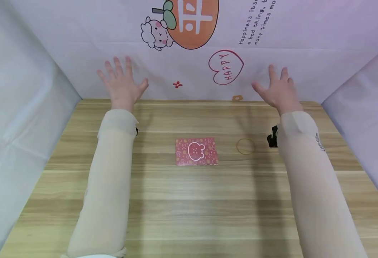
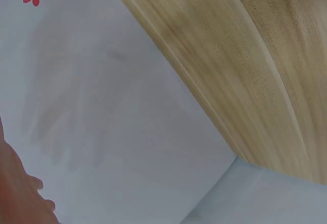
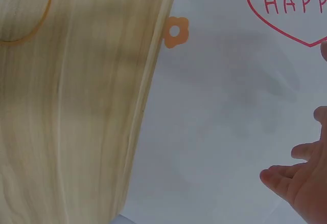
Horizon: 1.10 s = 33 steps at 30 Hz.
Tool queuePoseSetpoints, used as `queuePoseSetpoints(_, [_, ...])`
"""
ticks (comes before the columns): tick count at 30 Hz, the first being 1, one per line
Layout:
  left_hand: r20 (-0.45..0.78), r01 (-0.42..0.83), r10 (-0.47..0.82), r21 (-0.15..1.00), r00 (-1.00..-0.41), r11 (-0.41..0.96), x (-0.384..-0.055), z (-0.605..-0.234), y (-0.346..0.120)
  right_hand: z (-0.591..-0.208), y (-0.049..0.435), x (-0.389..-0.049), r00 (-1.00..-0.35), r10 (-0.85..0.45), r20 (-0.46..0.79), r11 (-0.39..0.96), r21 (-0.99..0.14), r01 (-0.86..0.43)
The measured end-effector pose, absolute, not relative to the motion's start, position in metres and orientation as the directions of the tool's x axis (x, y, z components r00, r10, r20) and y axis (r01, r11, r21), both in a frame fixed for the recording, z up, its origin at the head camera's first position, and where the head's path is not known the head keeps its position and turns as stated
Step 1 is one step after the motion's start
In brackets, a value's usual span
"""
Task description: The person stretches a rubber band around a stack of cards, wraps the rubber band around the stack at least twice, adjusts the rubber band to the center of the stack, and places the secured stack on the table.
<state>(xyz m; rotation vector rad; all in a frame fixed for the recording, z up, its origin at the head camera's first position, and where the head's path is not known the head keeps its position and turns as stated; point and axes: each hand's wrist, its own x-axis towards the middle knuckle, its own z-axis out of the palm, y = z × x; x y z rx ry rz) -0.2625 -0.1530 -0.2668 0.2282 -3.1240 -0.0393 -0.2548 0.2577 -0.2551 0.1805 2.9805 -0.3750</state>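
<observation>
My left hand (image 1: 121, 84) is stretched forward past the table's back edge, fingers spread, holding nothing. My right hand (image 1: 279, 91) reaches out the same way on the other side, its fingers also apart and bare. Between the two forearms, a pink card (image 1: 196, 151) with a bear face lies flat on the table. To its right lies a thin yellowish rubber band (image 1: 245, 146) in a loose ring, nearer the right forearm. In the left wrist view only part of the left hand (image 2: 23, 188) shows at the lower left; the right wrist view catches the right hand (image 3: 301, 175) at its right edge.
The wood-grain table (image 1: 182, 200) ends at a white printed cloth (image 1: 111, 28) with a red heart (image 1: 226, 67) and cartoon drawings. White cloth walls (image 1: 18, 118) stand at both sides. A black strap piece (image 1: 273, 137) shows beside the right sleeve.
</observation>
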Motion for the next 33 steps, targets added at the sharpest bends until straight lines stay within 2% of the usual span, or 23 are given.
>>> queuePoseSetpoints(8, [0.017, -0.116, -0.118, 0.059, -0.993, 0.991, -0.268, -0.276, -0.145, -0.274, 0.267, -0.252, -0.986, 0.072, -0.151, 0.954, -0.279, 0.113])
queuePoseSetpoints(15, [0.034, -0.058, -0.066, 0.205, -0.997, 0.977, -0.266, -0.279, -0.124, -0.293, 0.268, -0.245, -0.991, 0.027, -0.132, 0.940, -0.333, 0.070])
queuePoseSetpoints(19, [0.083, 0.019, -0.003, 0.269, -0.997, 0.963, -0.260, -0.284, -0.115, -0.305, 0.261, -0.241, -0.994, -0.046, -0.102, 0.932, -0.363, -0.006])
queuePoseSetpoints(23, [0.133, 0.117, 0.081, 0.292, -0.988, 0.949, -0.250, -0.296, -0.109, -0.321, 0.254, -0.234, -0.983, -0.175, -0.054, 0.925, -0.352, -0.145])
queuePoseSetpoints(28, [0.136, 0.208, 0.177, 0.261, -0.975, 0.943, -0.238, -0.313, -0.103, -0.343, 0.251, -0.223, -0.946, -0.321, 0.036, 0.906, -0.279, -0.318])
queuePoseSetpoints(33, [0.087, 0.271, 0.258, 0.212, -0.962, 0.939, -0.229, -0.330, -0.095, -0.360, 0.251, -0.212, -0.917, -0.394, 0.055, 0.880, -0.267, -0.394])
